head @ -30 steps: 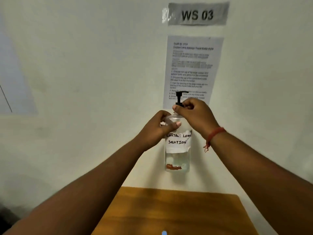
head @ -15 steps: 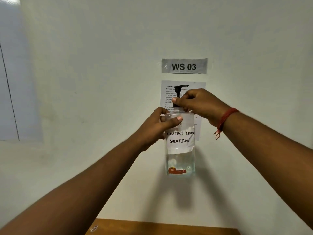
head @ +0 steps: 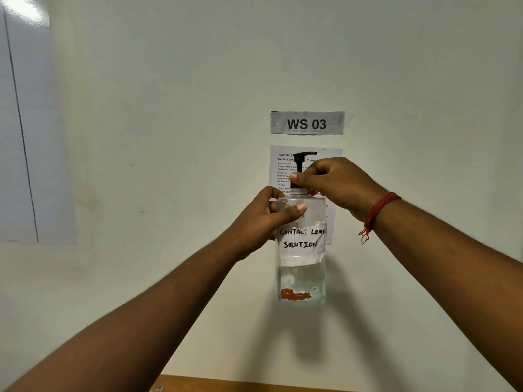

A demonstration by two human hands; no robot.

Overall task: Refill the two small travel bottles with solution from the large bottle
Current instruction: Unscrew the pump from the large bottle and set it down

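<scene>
Large bottle (head: 300, 250) held upright in my left hand (head: 264, 219), I twist the pump collar (head: 297, 184) gently, pinched by my right hand (head: 336, 185).

This looks like a numbered workstation in a lab or testing room: a grey taped wall label printed "WS 03" (head: 307, 123) hangs on a plain white painted wall (head: 169, 137), directly above a white printed task instruction sheet (head: 283, 168). Along the bottom edge shows a brown wooden tabletop (head: 226, 384).

Clear large bottle (head: 301, 267), upright, handwritten "CONTACT LENS SOLUTION" label, liquid low, shoulder gripped by left hand (head: 266, 219), black pump (head: 301, 162) collar pinched by right hand (head: 336, 183) above
</scene>
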